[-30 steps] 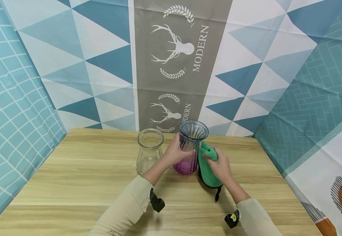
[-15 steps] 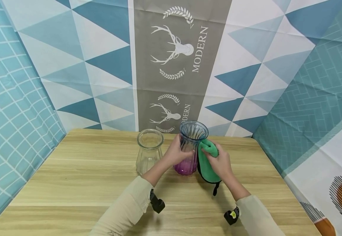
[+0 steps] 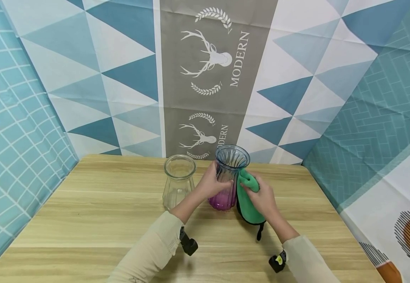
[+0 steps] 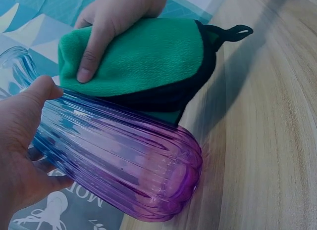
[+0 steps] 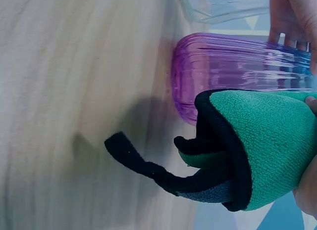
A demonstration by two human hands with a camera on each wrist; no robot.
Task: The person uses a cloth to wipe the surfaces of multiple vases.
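The blue-and-purple vase [image 4: 131,156] is stood near the far edge of the table [image 3: 84,220], right of its middle. It could be tipped if pushed too hard by the green cloth [image 4: 153,54] touching its side. Its long axis is held near upright, flared end up. The vase is gripped by the left hand [image 3: 212,184], the cloth by the right hand [image 3: 265,198]. A clear vase [image 3: 177,190] is set nearer the left edge.

Your ribbed vase [image 4: 121,153], blue above, purple below, stands on the table [image 3: 95,220], folded green cloth [image 4: 148,57] against its right side.
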